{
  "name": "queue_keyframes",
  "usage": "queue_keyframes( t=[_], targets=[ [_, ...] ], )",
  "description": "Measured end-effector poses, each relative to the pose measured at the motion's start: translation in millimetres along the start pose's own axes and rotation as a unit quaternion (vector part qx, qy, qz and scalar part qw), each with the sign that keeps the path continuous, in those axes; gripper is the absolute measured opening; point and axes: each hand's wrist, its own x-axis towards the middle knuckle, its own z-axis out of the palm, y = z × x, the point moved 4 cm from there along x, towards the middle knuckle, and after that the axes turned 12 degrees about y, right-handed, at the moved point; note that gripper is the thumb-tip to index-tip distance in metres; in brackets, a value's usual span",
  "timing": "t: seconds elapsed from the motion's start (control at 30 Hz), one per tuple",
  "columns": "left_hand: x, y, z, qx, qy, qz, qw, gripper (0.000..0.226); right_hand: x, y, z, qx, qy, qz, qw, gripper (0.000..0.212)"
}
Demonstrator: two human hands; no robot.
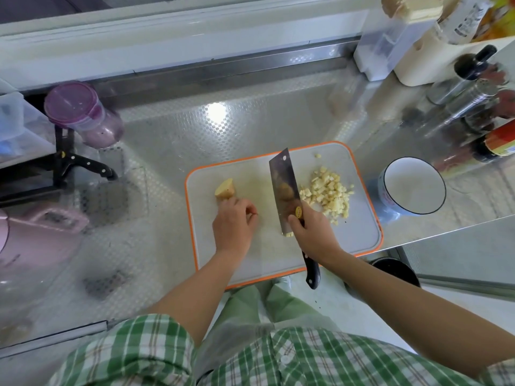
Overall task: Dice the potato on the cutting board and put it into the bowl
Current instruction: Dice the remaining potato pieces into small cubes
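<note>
Potato chunk (225,188) lies just beyond left hand (234,218), curled fingers (230,204) holding its near end; right hand (310,232), gripping knife (284,188), is well right of it.

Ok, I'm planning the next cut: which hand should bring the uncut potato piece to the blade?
Left. The left hand is right at the potato piece, while the right hand grips the cleaver further along the cutting board.

cutting board (359,235): 1 | cleaver (282,188): 1 | bowl (382,193): 1 | potato chunk (225,188): 1 (undiced)
</note>
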Motion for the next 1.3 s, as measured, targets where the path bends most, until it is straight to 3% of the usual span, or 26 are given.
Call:
queue_keyframes(
  t=[0.2,0.33,0.43,0.6,0.77,1.0,1.13,1.23,1.3],
  targets=[
    [-5,-7,0,0.045,-0.021,0.134,0.990,0.014,1,0,1,0.004,-0.009,-0.002,1.000,0.011],
    [-9,-11,-8,0.032,-0.010,0.112,0.993,0.014,-2,-1,5,0.003,-0.018,-0.003,1.000,0.020],
    [-1,-11,-12,0.034,0.014,0.083,0.996,0.023,-1,-2,3,0.006,-0.011,0.001,1.000,0.013],
    [-4,-1,4,0.038,-0.084,0.146,0.985,0.019,3,-3,0,0.002,-0.010,0.006,1.000,0.015],
    [-2,-5,6,0.103,-0.062,0.153,0.981,0.009,6,-3,1,-0.001,-0.011,0.005,1.000,0.018],
    [11,-46,-26,0.128,0.000,0.008,0.992,0.009,19,-12,10,-0.014,-0.009,-0.011,1.000,0.020],
    [27,-30,-30,0.035,0.073,-0.047,0.996,0.035,14,-17,13,-0.016,-0.035,-0.027,0.999,0.018],
    [38,-24,-19,0.002,0.004,-0.084,0.996,0.058,4,-13,17,-0.035,-0.060,-0.043,0.997,0.016],
    [41,-26,-12,0.008,-0.032,-0.090,0.995,0.059,-2,-9,19,-0.039,-0.060,-0.047,0.996,0.016]
  ],
)
